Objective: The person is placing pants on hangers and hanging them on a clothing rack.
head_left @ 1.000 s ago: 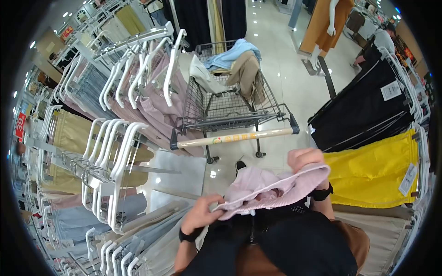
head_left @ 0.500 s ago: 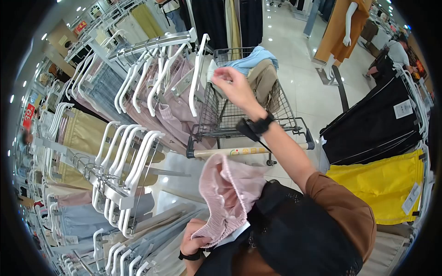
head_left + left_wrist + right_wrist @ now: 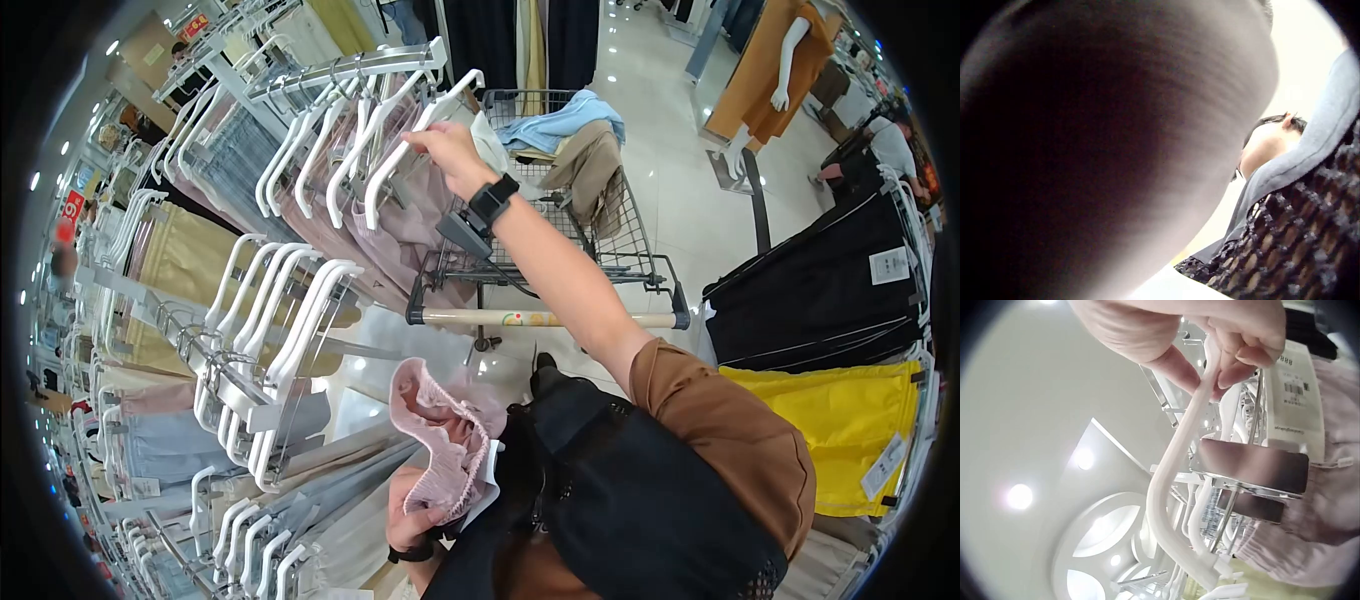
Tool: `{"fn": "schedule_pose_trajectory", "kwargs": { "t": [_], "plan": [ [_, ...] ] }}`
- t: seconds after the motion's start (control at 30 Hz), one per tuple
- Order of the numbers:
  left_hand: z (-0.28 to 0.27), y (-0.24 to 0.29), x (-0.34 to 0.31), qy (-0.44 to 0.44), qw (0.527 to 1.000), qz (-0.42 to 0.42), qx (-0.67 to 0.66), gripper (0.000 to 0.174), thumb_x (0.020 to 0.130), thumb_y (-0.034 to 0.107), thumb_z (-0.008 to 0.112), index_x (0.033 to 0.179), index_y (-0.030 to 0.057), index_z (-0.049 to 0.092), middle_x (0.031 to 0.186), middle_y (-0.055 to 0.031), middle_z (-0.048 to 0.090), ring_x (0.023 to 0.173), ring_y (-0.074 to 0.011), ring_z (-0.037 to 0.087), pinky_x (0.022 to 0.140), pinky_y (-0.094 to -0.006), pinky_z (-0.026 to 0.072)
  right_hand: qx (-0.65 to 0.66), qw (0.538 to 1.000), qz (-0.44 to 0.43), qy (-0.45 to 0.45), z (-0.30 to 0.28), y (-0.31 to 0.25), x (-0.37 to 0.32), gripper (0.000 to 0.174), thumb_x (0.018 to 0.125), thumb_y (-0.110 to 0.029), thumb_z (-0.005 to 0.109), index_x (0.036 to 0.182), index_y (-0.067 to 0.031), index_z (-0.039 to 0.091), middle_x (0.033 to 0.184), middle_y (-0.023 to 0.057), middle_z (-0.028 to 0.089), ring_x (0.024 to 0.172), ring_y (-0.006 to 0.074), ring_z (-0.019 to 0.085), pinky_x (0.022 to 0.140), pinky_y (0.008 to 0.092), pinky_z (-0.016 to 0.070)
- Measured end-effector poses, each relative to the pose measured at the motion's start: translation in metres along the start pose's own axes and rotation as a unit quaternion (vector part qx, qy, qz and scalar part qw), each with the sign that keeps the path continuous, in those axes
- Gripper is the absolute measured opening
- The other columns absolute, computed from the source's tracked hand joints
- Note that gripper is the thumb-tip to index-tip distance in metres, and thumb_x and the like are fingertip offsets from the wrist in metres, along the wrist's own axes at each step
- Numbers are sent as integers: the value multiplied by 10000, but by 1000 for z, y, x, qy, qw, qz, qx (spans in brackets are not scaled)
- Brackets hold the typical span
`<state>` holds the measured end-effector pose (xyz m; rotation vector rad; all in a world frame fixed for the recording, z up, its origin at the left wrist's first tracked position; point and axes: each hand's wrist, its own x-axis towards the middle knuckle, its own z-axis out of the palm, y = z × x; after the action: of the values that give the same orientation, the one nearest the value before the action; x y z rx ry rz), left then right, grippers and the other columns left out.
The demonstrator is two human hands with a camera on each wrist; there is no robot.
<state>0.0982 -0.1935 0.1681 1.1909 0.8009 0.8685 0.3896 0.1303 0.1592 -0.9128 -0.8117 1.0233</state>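
Observation:
My right hand (image 3: 455, 158) is stretched out to the rack. It pinches a white clip hanger (image 3: 1169, 462) between thumb and fingers, on the hanger's upper part. Below the fingers in the right wrist view are a shiny metal clip (image 3: 1254, 465) and a paper tag (image 3: 1294, 394), beside pink cloth. Close to the body, my left hand (image 3: 408, 512) grips pink pants (image 3: 440, 440) by their gathered elastic waistband, which hangs partly open. A white label shows at the waistband's side. A large dark blurred shape fills most of the left wrist view.
A wire shopping cart (image 3: 640, 230) with blue, white and brown clothes stands ahead. Bare white hangers (image 3: 300, 340) stick out at the left, above hanging clothes. Yellow shorts (image 3: 820, 430) and black pants (image 3: 820, 275) hang at the right. A mannequin (image 3: 790, 65) stands farther off.
My right hand let go of the pink pants and reached forward to the rack, where it took hold of a hanger. The left hand kept the pants and drew them lower and closer.

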Motion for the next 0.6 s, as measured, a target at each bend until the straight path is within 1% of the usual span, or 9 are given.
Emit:
{"fn": "schedule_pose_trajectory", "kwargs": {
  "t": [0.07, 0.1, 0.2, 0.23, 0.37, 0.43, 0.47, 0.53, 0.6],
  "plan": [
    [-1, -1, -6, -11, 1000, -4, 2, 446, 533, 313, 637, 730, -87, 651, 673, -140, 659, 573, -238, 595, 594, -286, 436, 11, 999, 39, 19, 5, -3, 5, 197, 810, -151, 750, 892, 14, 679, 823, 61, 656, 745, 103, 568, 644, 236, 414],
    [1, 1, -11, 16, 1000, -20, -10, 452, 540, 304, 646, 765, -88, 652, 700, -130, 659, 603, -221, 598, 605, -285, 436, 36, 998, 23, 35, 9, -5, 5, 153, 812, -148, 752, 821, -15, 675, 776, 42, 646, 681, 95, 557, 570, 235, 390],
    [5, -1, -25, 83, 995, -51, -24, 470, 554, 286, 661, 837, -89, 646, 759, -105, 653, 666, -189, 597, 626, -284, 435, 67, 996, 14, 65, 12, -16, 15, 149, 814, -143, 753, 795, -16, 678, 746, 41, 653, 638, 99, 569, 535, 234, 389],
    [6, -2, -31, 124, 990, -63, -26, 482, 560, 277, 669, 874, -88, 639, 790, -92, 647, 697, -173, 593, 637, -284, 435, 101, 991, 12, 88, 11, -22, 17, 143, 816, -134, 752, 784, -15, 680, 731, 49, 660, 635, 103, 593, 531, 237, 394],
    [10, -2, -55, 170, 982, -65, -44, 460, 594, 230, 667, 930, -81, 623, 846, -74, 638, 747, -161, 583, 676, -278, 437, 162, 982, 21, 97, -21, -28, 33, 111, 822, -97, 727, 819, -6, 665, 742, 60, 666, 635, 118, 607, 564, 260, 442],
    [20, 2, -62, 290, 954, -71, -9, 402, 639, 183, 652, 951, -69, 617, 870, -65, 633, 764, -152, 567, 700, -272, 431, 172, 981, 31, 80, -49, -25, 32, 105, 820, -79, 718, 848, -5, 648, 755, 66, 659, 642, 130, 603, 622, 259, 487],
    [17, 3, -65, 294, 953, -74, -9, 402, 639, 183, 652, 951, -69, 617, 870, -65, 633, 764, -152, 567, 700, -272, 431, 192, 979, 28, 63, -65, -23, 24, 98, 809, -52, 705, 850, 4, 636, 782, 82, 656, 667, 147, 602, 645, 259, 499],
    [0, 3, -67, 178, 980, -78, 33, 370, 679, 151, 636, 981, -61, 615, 885, -56, 624, 783, -140, 552, 721, -269, 425, 176, 979, 34, 93, -86, -27, -10, 58, 834, -43, 620, 854, -3, 582, 836, 100, 627, 758, 179, 593, 706, 273, 498],
    [-10, 3, -67, 154, 983, -74, 73, 385, 689, 157, 632, 1004, -64, 617, 876, -51, 614, 784, -131, 537, 723, -267, 419, 178, 981, 34, 70, -104, -37, -63, 62, 881, -68, 525, 901, -19, 494, 854, 103, 582, 823, 218, 585, 763, 310, 497]
  ]
}}
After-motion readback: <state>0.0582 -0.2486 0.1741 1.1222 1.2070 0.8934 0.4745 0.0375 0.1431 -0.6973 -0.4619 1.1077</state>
